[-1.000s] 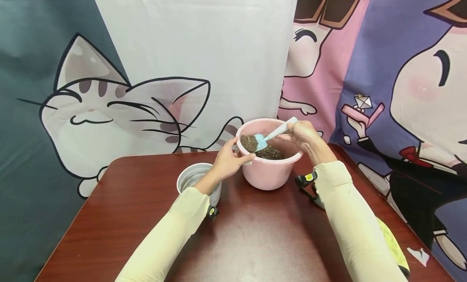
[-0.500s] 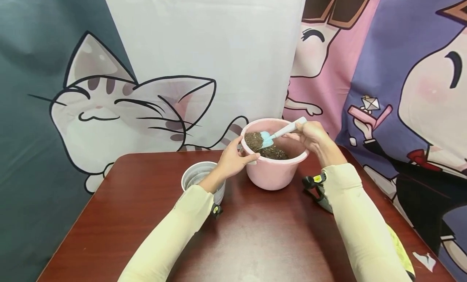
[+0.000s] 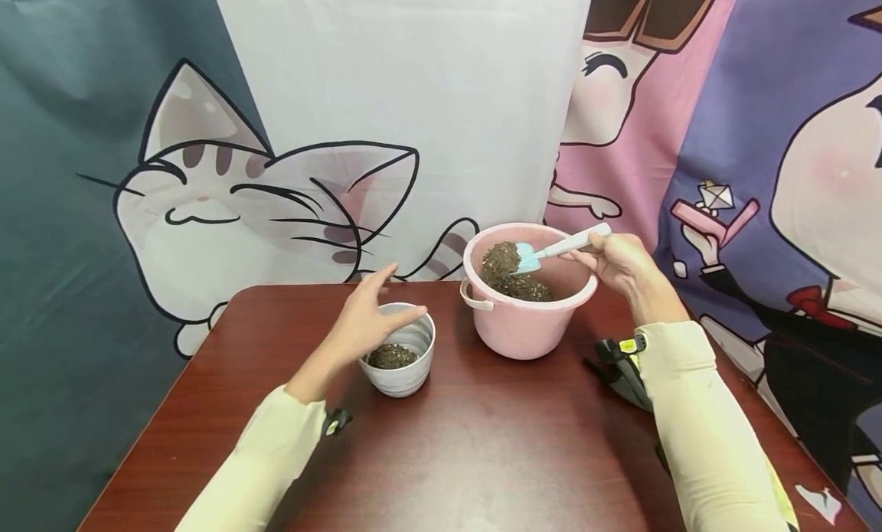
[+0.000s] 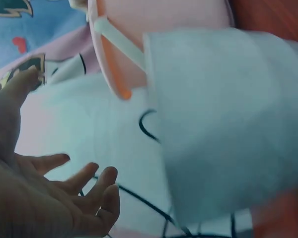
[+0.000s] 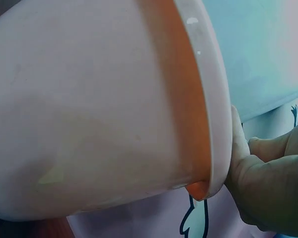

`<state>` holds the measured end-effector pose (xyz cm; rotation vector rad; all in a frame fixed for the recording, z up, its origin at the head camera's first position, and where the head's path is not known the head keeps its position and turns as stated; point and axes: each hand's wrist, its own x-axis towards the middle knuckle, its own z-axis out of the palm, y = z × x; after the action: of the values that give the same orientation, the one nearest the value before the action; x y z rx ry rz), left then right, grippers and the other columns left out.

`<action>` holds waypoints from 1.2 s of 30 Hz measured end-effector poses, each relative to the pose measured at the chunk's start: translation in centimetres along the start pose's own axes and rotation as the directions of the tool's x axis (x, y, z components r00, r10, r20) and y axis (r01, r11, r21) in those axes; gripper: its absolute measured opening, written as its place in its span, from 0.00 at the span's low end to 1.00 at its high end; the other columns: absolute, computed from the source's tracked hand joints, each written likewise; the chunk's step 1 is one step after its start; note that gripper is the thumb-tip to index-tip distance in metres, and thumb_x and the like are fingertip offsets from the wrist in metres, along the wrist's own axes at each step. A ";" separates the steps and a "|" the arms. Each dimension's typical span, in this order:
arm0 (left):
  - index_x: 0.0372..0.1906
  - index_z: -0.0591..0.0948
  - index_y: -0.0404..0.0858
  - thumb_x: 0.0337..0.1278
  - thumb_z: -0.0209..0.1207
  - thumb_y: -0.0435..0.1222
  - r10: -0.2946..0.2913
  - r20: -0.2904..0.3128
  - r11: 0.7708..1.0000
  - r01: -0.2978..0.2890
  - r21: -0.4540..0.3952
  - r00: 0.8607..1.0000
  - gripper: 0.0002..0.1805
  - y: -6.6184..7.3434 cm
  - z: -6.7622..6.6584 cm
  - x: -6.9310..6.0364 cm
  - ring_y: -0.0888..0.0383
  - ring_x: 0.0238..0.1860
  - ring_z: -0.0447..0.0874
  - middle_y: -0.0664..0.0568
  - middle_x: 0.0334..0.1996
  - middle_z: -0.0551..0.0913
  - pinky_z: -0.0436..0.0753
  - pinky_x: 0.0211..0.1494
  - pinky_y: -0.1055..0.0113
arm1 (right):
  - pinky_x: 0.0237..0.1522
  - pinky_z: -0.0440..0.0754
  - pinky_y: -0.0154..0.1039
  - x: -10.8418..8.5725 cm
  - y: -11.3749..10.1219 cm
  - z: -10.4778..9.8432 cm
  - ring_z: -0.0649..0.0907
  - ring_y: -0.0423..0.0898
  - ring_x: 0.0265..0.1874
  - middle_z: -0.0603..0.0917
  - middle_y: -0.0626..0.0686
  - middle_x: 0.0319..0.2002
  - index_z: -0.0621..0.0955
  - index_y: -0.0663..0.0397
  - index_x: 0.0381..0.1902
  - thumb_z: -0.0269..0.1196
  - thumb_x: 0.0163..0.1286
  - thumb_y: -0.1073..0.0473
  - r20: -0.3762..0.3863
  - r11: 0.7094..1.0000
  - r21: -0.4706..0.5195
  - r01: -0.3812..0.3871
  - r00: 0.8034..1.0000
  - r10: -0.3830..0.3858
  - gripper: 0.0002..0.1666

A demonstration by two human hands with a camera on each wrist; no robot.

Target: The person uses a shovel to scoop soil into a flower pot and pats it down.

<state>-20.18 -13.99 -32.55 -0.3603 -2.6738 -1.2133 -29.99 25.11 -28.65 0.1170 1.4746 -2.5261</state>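
Observation:
My right hand [image 3: 630, 268] grips the white handle of a hand trowel [image 3: 575, 243] over the right rim of a pink bucket [image 3: 520, 333]. The trowel's light blue blade carries a heap of dark soil [image 3: 501, 258], just above more soil inside the bucket. My left hand [image 3: 361, 321] hovers by the left rim of a whitish-grey flowerpot [image 3: 403, 380], thumb and fingers spread, holding nothing. Some soil [image 3: 390, 356] lies in the pot's bottom. In the left wrist view, the flowerpot [image 4: 228, 124] stands apart from my palm. The bucket hides the trowel in the right wrist view.
A white bucket handle [image 3: 477, 302] sticks out at the bucket's left. A dark item [image 3: 627, 386] and something yellow [image 3: 782, 482] lie partly behind my right forearm. A white scrap [image 3: 820, 503] is near the right edge of the table [image 3: 455, 448]. A printed cloth [image 3: 413, 73] hangs behind.
My left hand has let go of the bucket's rim and moved left to the flowerpot, exposing the soil in it. The loaded trowel has shifted slightly right within the bucket. The view has turned slightly left.

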 end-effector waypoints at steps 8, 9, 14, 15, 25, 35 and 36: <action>0.74 0.64 0.40 0.48 0.73 0.53 -0.007 -0.021 0.997 0.009 0.076 1.000 0.50 -4.8 -1.2 -3.0 0.37 0.67 0.63 0.41 0.70 0.65 0.64 0.65 0.38 | 0.44 0.84 0.40 -0.5 -0.4 -0.6 0.88 0.51 0.34 0.85 0.60 0.32 0.76 0.67 0.37 0.44 0.78 0.68 0.003 0.998 0.040 0.042 0.999 -0.042 0.14; 0.75 0.63 0.40 0.47 0.73 0.53 -0.017 -0.013 0.997 0.018 0.079 1.000 0.51 -5.4 -1.3 -3.4 0.37 0.67 0.64 0.40 0.70 0.65 0.66 0.64 0.38 | 0.44 0.84 0.40 -0.6 -0.4 -0.7 0.88 0.52 0.34 0.85 0.60 0.32 0.76 0.68 0.36 0.44 0.78 0.68 0.001 0.998 0.043 0.046 0.999 -0.046 0.14; 0.75 0.60 0.35 0.47 0.74 0.51 -0.048 0.055 0.997 0.044 0.056 0.997 0.54 -7.7 -1.2 -5.2 0.39 0.63 0.72 0.36 0.68 0.67 0.70 0.62 0.40 | 0.43 0.84 0.40 -1.1 -0.2 -0.8 0.89 0.55 0.33 0.86 0.61 0.32 0.78 0.68 0.34 0.45 0.78 0.68 -0.003 0.997 0.050 0.065 0.998 -0.065 0.16; 0.75 0.61 0.34 0.47 0.74 0.52 -0.050 0.063 0.997 0.047 0.054 0.997 0.54 -8.0 -1.1 -5.4 0.39 0.64 0.72 0.36 0.68 0.68 0.69 0.63 0.40 | 0.43 0.84 0.40 -1.2 -0.1 -0.8 0.89 0.55 0.33 0.86 0.61 0.32 0.78 0.68 0.35 0.45 0.78 0.68 0.000 0.996 0.051 0.066 0.998 -0.067 0.16; 0.73 0.62 0.31 0.43 0.76 0.52 -0.040 0.057 0.999 0.039 0.032 0.998 0.56 -9.1 0.0 -5.6 0.40 0.66 0.69 0.35 0.67 0.69 0.68 0.65 0.41 | 0.44 0.83 0.41 -2.1 0.0 -0.7 0.88 0.57 0.34 0.86 0.63 0.33 0.79 0.69 0.35 0.46 0.78 0.67 0.026 0.990 0.119 0.070 0.997 -0.074 0.17; 0.73 0.63 0.31 0.43 0.76 0.51 -0.049 0.055 0.998 0.047 0.029 0.997 0.55 -9.1 0.0 -5.5 0.40 0.65 0.71 0.34 0.67 0.70 0.69 0.64 0.42 | 0.45 0.83 0.43 -2.9 -0.2 0.4 0.88 0.58 0.36 0.86 0.65 0.34 0.82 0.71 0.35 0.49 0.78 0.67 0.076 0.986 0.151 0.074 0.993 -0.086 0.17; 0.73 0.63 0.31 0.43 0.76 0.51 -0.053 0.056 0.998 0.052 0.027 0.997 0.55 -9.1 0.0 -5.5 0.40 0.65 0.71 0.35 0.66 0.70 0.69 0.64 0.42 | 0.45 0.83 0.44 -3.0 -0.2 0.6 0.88 0.57 0.36 0.86 0.65 0.34 0.82 0.71 0.35 0.49 0.77 0.68 0.079 0.985 0.157 0.072 0.993 -0.085 0.17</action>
<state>-17.56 -20.57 -40.50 -0.3277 -2.7614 -1.1993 -27.14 25.11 -27.64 -0.0264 1.2761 -2.6700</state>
